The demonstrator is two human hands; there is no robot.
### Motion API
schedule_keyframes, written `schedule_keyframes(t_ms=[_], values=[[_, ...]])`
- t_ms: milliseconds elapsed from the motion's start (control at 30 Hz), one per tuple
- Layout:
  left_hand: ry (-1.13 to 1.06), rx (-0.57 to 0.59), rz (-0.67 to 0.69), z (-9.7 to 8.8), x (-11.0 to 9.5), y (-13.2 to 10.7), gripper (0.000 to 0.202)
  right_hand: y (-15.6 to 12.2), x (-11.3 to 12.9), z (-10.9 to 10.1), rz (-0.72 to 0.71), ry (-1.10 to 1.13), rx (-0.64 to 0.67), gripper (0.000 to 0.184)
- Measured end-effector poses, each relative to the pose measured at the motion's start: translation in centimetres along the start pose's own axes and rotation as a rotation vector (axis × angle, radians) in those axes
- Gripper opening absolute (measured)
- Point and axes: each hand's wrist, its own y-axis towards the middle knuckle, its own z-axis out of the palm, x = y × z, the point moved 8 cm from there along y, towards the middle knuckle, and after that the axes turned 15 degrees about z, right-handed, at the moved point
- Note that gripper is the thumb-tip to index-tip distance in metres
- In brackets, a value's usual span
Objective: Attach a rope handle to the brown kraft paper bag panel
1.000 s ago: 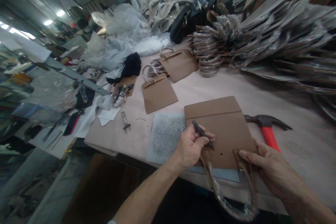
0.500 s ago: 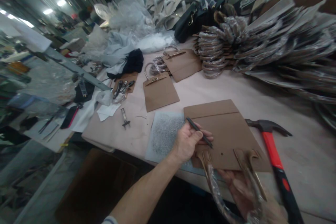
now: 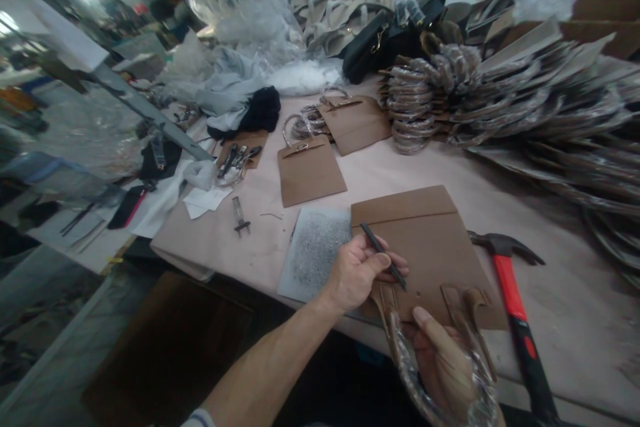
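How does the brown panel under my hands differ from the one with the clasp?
The near panel has a plastic-wrapped handle and a small hole; the farther panel has a metal clasp. The left hand holds a dark pen over the near panel and the right hand grips the handle; the farther panel sits untouched. Both are tan and flat.

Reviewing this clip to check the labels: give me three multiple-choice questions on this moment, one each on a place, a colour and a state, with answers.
1. Where is the red-handled claw hammer?
A) Right of the flat brown panel
B) On the panel
C) Under the left hand

2. What colour is the slim pen-shaped tool in the left hand?
A) Red
B) Black
C) White

3. What does the right hand hold?
A) The hammer
B) Nothing
C) A curved plastic-wrapped handle

1: A, it lies beside the panel's right edge.
2: B, its shaft shows dark.
3: C, the fingers curl around it.
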Motion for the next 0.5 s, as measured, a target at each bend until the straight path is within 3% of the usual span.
schedule_keyframes(t_ms=[233, 500], values=[[0.004, -0.022, -0.001, 0.3, -1.9, -0.9, 0.056, -1.1, -0.4, 2.1, 0.056, 0.063, 0.112, 0.031], [-0.014, -0.054, 0.048, 0.7, -3.0, -2.1, 0.054, -1.5, -0.9, 1.7, 0.070, 0.060, 0.116, 0.030]])
